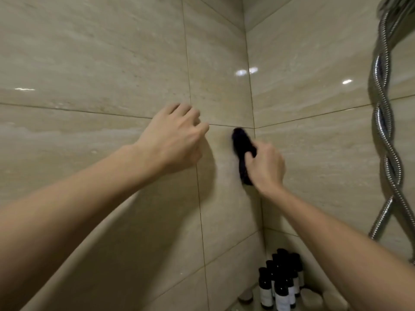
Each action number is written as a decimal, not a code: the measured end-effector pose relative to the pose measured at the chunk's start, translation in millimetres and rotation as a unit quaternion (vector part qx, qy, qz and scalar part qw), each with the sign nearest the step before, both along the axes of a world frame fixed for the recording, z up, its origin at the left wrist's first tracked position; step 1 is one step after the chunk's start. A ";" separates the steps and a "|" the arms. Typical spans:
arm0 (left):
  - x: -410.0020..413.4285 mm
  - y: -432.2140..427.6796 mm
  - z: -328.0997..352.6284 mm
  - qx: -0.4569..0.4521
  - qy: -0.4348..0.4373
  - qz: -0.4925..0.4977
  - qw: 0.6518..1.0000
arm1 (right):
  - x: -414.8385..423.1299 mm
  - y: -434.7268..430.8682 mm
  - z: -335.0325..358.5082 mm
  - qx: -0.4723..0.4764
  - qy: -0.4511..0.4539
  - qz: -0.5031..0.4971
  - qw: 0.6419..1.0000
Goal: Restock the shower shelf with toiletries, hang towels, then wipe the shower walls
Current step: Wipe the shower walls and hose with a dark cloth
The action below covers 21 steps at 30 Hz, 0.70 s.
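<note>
Wall-wiping stage, judged from the stocked shelf below.

I am watching the right hand (266,167) gripping a dark cloth (242,149), fingers curled round its lower half and pressing it against the beige wall tile (222,97). The cloth is lying just left of the corner seam (252,108) and just under the horizontal grout line. Its long axis is running near vertical, and the free end is sticking up and slightly left out of the grip. It is looking black, bunched into a narrow roll and soft-edged from blur.

The left hand (175,140) is hovering at the wall near the cloth, fingers loosely curled and holding nothing. I cannot tell whether it is touching the tile.

Dark toiletry bottles (280,281) are standing on the corner shelf (314,298). A chrome shower hose (381,122) is hanging on the right wall.

Judgement: the next stroke is depending on the right hand alone.
</note>
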<state>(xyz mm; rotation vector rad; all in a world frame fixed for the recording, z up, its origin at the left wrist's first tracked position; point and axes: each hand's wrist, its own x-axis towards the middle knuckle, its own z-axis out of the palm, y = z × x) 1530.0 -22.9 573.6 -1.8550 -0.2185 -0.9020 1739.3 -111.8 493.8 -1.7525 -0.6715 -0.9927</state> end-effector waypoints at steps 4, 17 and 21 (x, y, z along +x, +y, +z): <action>18.1 -11.2 8.5 -0.019 -0.016 0.001 1.000 | 32.1 2.1 34.8 0.048 0.075 -0.048 0.995; -50.8 6.5 -2.6 0.038 0.023 -0.016 0.999 | -29.3 0.5 28.1 0.031 0.114 0.237 0.964; -97.2 5.4 -3.1 0.020 -0.002 -0.037 0.999 | -141.2 19.6 16.6 0.091 0.042 0.323 0.941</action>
